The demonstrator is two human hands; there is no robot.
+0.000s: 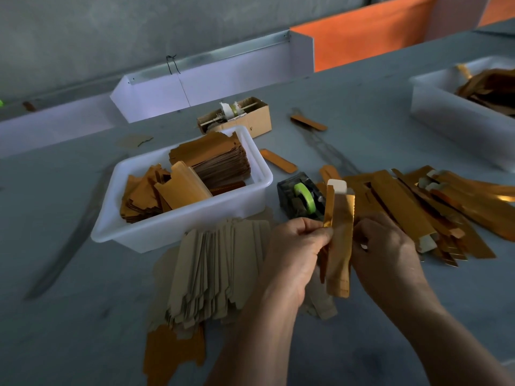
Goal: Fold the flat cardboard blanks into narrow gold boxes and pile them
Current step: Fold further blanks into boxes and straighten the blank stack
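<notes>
Item: gold box (338, 246), centre frame, half-formed, pinched by left hand (295, 252) and seemingly right hand (386, 252). Risk: uneven squeeze creases panel; open top flap springs back.

I see: my left hand (295, 246) and right hand (381, 246) pinching one upright gold box (338, 240); fanned flat blanks (217, 271) alongside; folded-box pile (434, 201).

Two bare forearms and hands of one person, seen from above. The left hand (292, 252) and right hand (386, 252) wear no gloves, rings, watch or bracelets. No sleeve reaches either wrist or forearm.
</notes>
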